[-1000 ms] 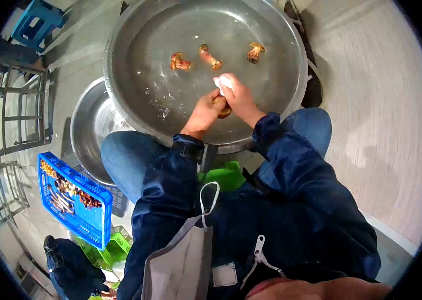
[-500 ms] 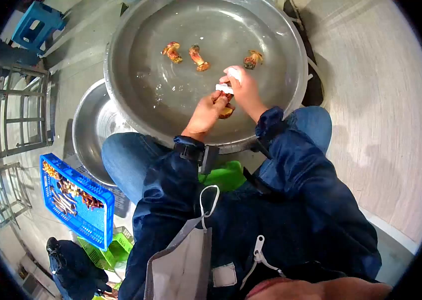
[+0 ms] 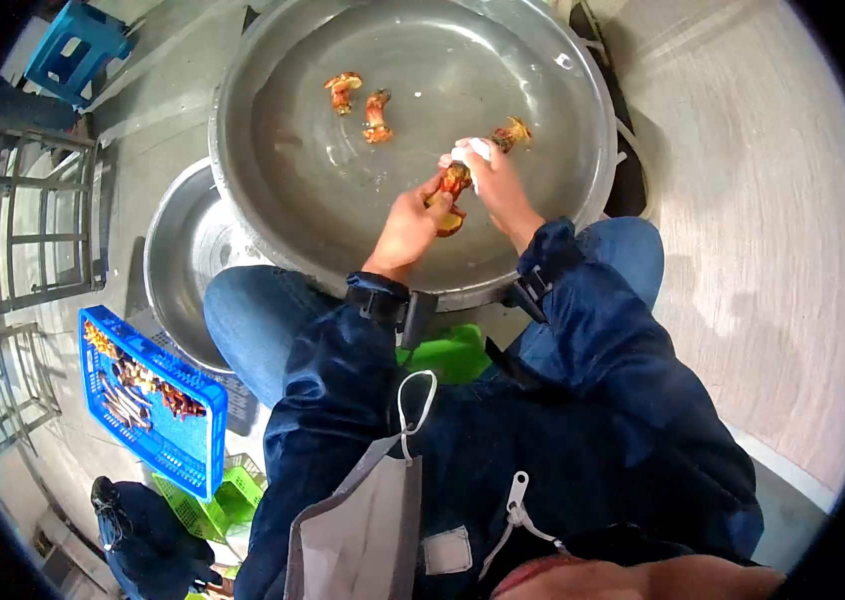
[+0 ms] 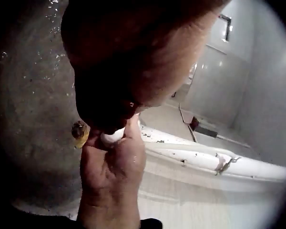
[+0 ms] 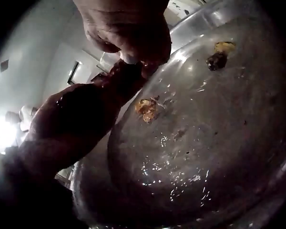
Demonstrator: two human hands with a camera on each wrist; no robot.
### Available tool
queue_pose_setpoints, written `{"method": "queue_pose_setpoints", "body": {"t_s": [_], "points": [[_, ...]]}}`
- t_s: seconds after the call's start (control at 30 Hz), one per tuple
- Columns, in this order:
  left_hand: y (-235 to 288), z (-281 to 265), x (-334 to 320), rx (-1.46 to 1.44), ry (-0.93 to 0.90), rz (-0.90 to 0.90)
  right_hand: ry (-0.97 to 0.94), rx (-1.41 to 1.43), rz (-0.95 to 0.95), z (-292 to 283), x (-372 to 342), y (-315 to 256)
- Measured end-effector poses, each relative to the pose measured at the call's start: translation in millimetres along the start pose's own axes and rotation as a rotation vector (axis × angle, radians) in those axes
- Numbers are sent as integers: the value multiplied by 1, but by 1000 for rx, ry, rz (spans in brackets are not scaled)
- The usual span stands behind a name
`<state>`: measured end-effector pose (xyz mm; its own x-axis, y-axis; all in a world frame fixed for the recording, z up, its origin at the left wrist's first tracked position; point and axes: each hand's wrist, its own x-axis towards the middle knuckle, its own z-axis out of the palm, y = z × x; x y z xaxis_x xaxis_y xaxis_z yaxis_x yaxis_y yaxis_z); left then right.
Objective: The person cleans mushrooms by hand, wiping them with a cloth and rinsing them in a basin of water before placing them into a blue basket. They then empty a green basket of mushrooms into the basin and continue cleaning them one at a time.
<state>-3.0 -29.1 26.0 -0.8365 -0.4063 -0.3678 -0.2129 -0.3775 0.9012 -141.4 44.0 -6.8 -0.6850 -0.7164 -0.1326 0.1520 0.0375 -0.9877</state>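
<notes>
Over the wide metal basin of water, my left hand grips a reddish-brown mushroom, its yellowish cap toward my body. A white cloth is bunched in the fingers of my right hand, right at the far end of the stem. In the left wrist view, part of the white cloth shows between the hands, while the mushroom is mostly hidden. Two similar mushrooms, one with a pale stem and one redder, lie in the water at left; another mushroom lies beyond my right hand.
A smaller metal basin stands left of the large one. Below it sits a blue crate with sorted mushrooms, then a green basket. Metal racks and a blue stool are at far left. Another person's shoe shows lower left.
My right hand has shifted outward along the stem with the white cloth, uncovering more of the mushroom. The two left mushrooms have drifted left and away from me; the right one has turned.
</notes>
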Motion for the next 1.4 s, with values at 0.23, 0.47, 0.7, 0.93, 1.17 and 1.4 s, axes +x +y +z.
{"method": "queue_pose_setpoints", "body": {"t_s": [0.23, 0.47, 0.7, 0.93, 1.17, 1.4], "points": [[-9, 3, 1, 164, -72, 89, 105, -48, 89, -15, 6, 4], [-11, -10, 16, -786, 161, 243, -32, -94, 456, 5, -26, -38], [-6, -16, 9, -856, 140, 305, -277, -54, 365, 23, -36, -26], [-1, -25, 7, -756, 316, 237, -267, 200, 513, 13, -29, -34], [-16, -19, 10, -736, 214, -35, -163, -596, -212, 15, -26, -26], [-38, -34, 23, -1049, 181, 4, -354, -130, 54, 6, -9, 4]]}}
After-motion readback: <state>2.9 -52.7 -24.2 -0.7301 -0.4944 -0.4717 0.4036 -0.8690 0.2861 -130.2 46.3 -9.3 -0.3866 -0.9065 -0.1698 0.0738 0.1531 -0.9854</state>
